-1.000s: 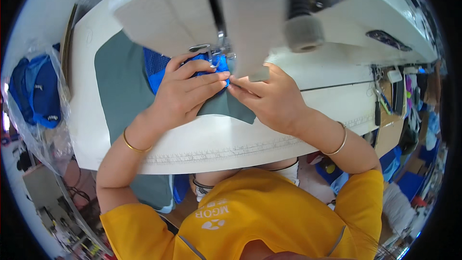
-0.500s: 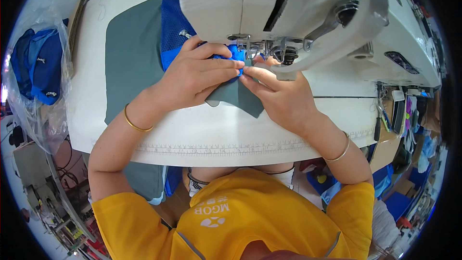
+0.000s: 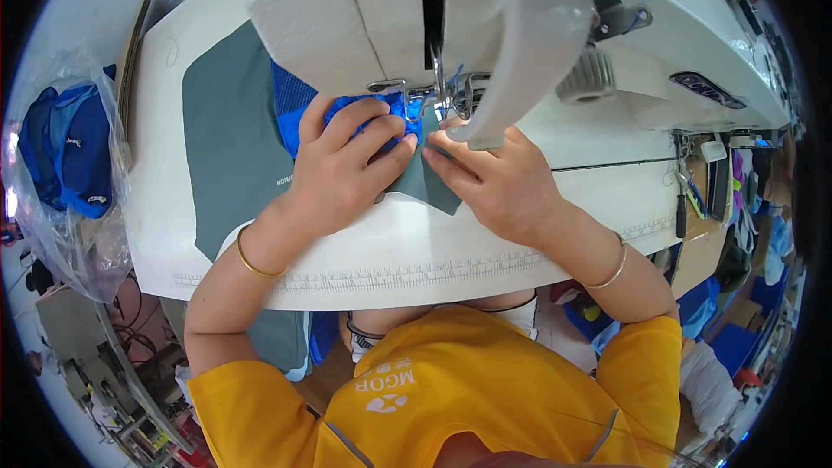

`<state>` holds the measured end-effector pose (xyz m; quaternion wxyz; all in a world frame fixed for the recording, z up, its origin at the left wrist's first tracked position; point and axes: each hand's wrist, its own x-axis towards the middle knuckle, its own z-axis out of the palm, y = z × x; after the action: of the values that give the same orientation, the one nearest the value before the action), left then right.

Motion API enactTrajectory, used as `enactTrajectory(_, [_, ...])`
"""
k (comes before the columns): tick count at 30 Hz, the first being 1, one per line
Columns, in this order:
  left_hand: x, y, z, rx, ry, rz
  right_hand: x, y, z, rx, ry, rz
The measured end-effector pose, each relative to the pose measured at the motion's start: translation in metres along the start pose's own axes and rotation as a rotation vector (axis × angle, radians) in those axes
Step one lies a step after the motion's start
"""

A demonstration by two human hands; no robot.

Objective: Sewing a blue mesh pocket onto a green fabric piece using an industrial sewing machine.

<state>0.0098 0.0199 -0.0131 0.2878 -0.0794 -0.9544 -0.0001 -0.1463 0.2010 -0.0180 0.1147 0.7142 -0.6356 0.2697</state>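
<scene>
At the sewing machine (image 3: 373,26), both of my hands work the cloth close to the presser foot (image 3: 412,108). My left hand (image 3: 342,165) curls its fingers over bunched blue fabric (image 3: 355,117), gripping it just left of the foot. A large grey-green fabric piece (image 3: 230,139) spreads flat to the left, and the blue piece lies partly over it. Right of the foot, my right hand (image 3: 507,182) pinches the narrow end of grey-green cloth (image 3: 426,186) between thumb and fingers. The machine's white curved guard hides some of its fingertips.
A printed ruler strip (image 3: 407,276) runs along the near edge of the white table (image 3: 598,199). At left hangs a clear plastic bag (image 3: 113,243) holding blue items (image 3: 74,152). Scissors and small tools (image 3: 689,186) lie at the right edge.
The view has shifted, so the machine head appears farther left. My left fingers are more curled and have drawn away from my right fingertips. The blue fabric stays under my left hand.
</scene>
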Motion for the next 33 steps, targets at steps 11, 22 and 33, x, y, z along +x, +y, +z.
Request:
enactTrajectory(11, [0.002,0.001,0.002,-0.013,-0.018,-0.045,-0.003,-0.002,-0.001,-0.014,-0.006,-0.031])
enactTrajectory(22, [-0.001,-0.011,0.009,-0.179,-0.007,-0.08,-0.001,0.001,0.001,0.026,-0.077,-0.031])
enactTrajectory(33, [-0.001,-0.018,0.018,-0.24,0.015,-0.086,0.009,0.002,-0.001,0.037,-0.078,0.044])
